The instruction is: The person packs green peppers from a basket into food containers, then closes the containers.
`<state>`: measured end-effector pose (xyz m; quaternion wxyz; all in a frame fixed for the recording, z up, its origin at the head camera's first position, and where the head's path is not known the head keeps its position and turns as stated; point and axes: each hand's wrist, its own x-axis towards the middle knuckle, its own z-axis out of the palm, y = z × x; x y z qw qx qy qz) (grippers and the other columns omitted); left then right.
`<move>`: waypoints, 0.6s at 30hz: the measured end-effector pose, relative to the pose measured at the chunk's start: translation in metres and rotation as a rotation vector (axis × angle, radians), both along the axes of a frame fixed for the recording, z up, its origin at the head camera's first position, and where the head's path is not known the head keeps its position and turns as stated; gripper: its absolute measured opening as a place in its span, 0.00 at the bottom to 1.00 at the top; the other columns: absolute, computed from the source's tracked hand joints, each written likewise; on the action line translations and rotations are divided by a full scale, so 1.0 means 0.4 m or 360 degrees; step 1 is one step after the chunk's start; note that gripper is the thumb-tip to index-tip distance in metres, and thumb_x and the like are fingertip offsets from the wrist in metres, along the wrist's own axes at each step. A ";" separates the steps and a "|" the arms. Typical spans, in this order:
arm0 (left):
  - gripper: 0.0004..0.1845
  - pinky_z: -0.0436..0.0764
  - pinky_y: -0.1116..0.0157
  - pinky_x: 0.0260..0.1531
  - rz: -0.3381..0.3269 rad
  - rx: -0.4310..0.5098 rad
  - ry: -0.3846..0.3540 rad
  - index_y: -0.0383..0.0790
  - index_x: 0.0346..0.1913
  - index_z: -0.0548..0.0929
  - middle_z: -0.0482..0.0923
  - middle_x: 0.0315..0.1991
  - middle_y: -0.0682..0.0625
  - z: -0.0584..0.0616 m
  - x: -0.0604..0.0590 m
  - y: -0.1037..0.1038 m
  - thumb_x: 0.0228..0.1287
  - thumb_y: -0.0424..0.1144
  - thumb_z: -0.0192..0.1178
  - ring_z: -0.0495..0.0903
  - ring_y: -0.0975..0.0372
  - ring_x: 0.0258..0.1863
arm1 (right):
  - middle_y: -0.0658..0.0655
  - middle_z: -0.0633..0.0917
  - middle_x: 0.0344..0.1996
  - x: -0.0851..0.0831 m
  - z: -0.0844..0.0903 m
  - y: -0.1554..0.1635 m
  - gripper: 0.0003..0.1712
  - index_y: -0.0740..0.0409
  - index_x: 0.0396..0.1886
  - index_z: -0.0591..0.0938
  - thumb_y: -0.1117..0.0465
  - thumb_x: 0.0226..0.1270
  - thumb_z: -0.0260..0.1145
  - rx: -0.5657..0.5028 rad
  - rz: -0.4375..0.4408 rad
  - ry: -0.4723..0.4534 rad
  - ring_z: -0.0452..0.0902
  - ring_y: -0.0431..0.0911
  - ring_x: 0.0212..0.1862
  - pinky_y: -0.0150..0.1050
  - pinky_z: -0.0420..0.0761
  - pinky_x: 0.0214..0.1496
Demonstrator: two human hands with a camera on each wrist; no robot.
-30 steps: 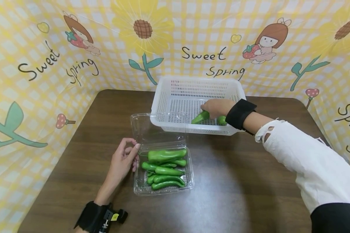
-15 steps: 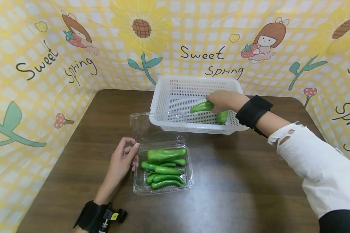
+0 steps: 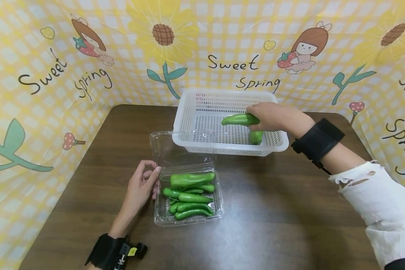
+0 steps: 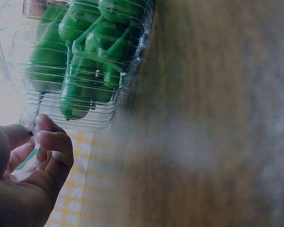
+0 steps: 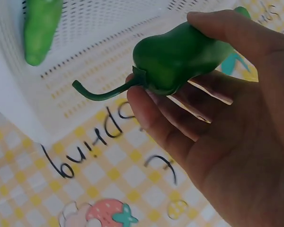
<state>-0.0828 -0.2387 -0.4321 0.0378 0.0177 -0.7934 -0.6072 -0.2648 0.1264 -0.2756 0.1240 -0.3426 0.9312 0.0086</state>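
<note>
From the head view, the right hand [image 3: 273, 117] is up over the white perforated basket [image 3: 189, 116], fingers wrapped round a smooth green pepper [image 3: 239, 120] held roughly level above the basket floor, with one more pepper [image 3: 256, 137] lying down in the basket's near right corner. The basket sits toward the far edge of the dark wood-grain table [image 3: 283, 210], and there's lots of bare tabletop on the near right side. Just in front of the basket is a clear plastic clamshell [image 3: 189, 219] with its lid tipped back against the basket wall and a pile of glossy green peppers [image 3: 190, 195] inside; the left hand [image 3: 140, 189] rests at its left edge, fingers loosely curled and tips touching the rim, not really gripping anything. Left wrist cam: ribbed see-through clamshell [image 4: 92, 124] wall, the peppers [image 4: 80, 61] pressed up against it, curled fingers [image 4: 54, 142] right beside the corner, and blurry brown table [image 4: 213, 142] filling the rest. Right wrist cam: the hand [image 5: 227, 132] pinches the blunt, waxy pepper [image 5: 184, 56] between thumb and fingers, its thin curved stem poking out left, and the other pepper [image 5: 40, 26] lies on the basket's [image 5: 94, 56] holey white floor.
</note>
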 end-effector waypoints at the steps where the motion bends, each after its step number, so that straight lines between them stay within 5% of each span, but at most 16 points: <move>1: 0.15 0.77 0.57 0.10 -0.0001 -0.0003 0.0002 0.40 0.53 0.68 0.75 0.21 0.39 0.000 0.000 0.000 0.75 0.46 0.54 0.75 0.58 0.12 | 0.56 0.80 0.36 0.009 0.005 0.005 0.18 0.63 0.50 0.77 0.55 0.68 0.67 -0.0020 0.0009 0.0015 0.73 0.48 0.36 0.42 0.75 0.41; 12: 0.14 0.76 0.58 0.10 -0.0010 -0.0007 0.0024 0.39 0.53 0.68 0.74 0.21 0.39 -0.002 -0.008 0.003 0.76 0.45 0.54 0.73 0.56 0.11 | 0.54 0.78 0.35 0.119 0.033 0.040 0.19 0.60 0.50 0.77 0.52 0.67 0.68 -0.0111 0.0006 0.0140 0.70 0.47 0.34 0.40 0.71 0.34; 18: 0.14 0.76 0.58 0.09 -0.0001 -0.0001 0.0023 0.39 0.53 0.68 0.74 0.20 0.39 -0.005 -0.007 0.005 0.76 0.45 0.54 0.73 0.56 0.11 | 0.54 0.78 0.34 0.183 0.027 0.033 0.17 0.60 0.47 0.77 0.53 0.67 0.68 -0.0170 0.0132 0.0209 0.69 0.46 0.34 0.42 0.73 0.36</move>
